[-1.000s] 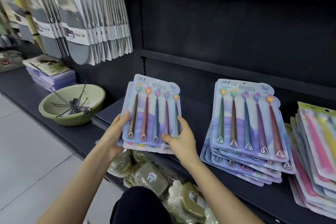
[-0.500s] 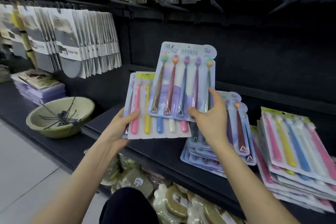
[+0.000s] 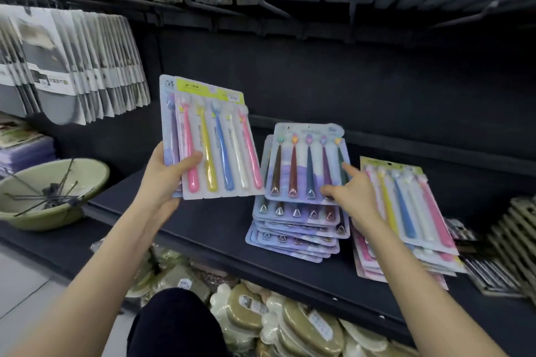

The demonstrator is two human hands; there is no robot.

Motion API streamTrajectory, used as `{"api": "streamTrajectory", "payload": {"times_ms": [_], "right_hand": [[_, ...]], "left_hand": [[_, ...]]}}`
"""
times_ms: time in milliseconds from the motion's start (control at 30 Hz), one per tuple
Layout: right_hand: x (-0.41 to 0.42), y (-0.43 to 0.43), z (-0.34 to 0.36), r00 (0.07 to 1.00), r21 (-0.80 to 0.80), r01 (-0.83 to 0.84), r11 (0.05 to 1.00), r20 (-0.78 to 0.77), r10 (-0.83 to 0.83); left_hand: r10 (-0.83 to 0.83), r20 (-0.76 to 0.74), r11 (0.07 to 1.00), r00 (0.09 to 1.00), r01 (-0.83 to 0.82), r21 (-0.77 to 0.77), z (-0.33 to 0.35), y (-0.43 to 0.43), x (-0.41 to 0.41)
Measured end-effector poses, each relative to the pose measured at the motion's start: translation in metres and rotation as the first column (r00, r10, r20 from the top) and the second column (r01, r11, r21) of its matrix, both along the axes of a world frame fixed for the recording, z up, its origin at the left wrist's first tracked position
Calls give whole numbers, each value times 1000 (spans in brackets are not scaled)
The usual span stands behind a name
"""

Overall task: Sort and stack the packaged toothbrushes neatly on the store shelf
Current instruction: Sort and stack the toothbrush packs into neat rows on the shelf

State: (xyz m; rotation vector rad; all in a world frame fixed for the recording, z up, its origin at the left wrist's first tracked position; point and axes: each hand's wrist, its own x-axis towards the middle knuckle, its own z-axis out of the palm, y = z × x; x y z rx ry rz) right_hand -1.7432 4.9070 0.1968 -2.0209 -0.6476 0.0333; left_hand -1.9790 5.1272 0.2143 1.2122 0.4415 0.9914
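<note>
My left hand (image 3: 162,180) grips a pack of pink, yellow, blue and white toothbrushes (image 3: 216,142) with a yellow-green header. A second pack sits behind it, and both are held upright above the dark shelf (image 3: 208,229). My right hand (image 3: 352,194) holds the lower right corner of a purple-backed toothbrush pack (image 3: 304,165). Its thumb is on the front and its index finger lies along the right edge. That pack lies on top of the purple stack (image 3: 295,232). To the right lies a stack of bright-coloured packs (image 3: 406,211).
A green bowl (image 3: 49,194) holding metal hooks sits on the lower ledge at left. Grey hanging packs (image 3: 72,66) fill the upper left, and more packs hang overhead. Bagged sponges (image 3: 261,319) lie below the shelf. Dark ridged items (image 3: 513,246) crowd the far right.
My right hand carried the purple-backed pack from in front of my left hand's packs down to the right, onto the purple stack. My left hand raised the bright packs.
</note>
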Motion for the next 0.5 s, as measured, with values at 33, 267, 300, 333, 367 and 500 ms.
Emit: {"api": "streamTrajectory", "payload": {"times_ms": [33, 267, 300, 333, 367, 500], "right_hand": [[1, 2, -7, 996, -173, -14, 985, 86, 29], [5, 1, -26, 928, -567, 119, 815, 355, 112], [4, -1, -24, 931, -591, 107, 799, 343, 129], [0, -3, -21, 934, -594, 102, 798, 332, 129], [-3, -6, -17, 937, -556, 99, 825, 332, 111], [-29, -28, 13, 994, 101, -106, 989, -15, 108]], "left_hand": [[5, -16, 1000, 1000, -5, 29, 2, -1, -1], [-47, -3, 997, 999, 47, 56, 14, -12, 0], [-67, -1, 997, 998, 67, 45, 15, -17, 3], [-89, -3, 995, 996, 89, 32, 15, -23, 7], [-119, -11, 992, 993, 119, 27, 15, -29, 13], [-237, -48, 971, 970, 236, -29, 10, -56, 38]]}}
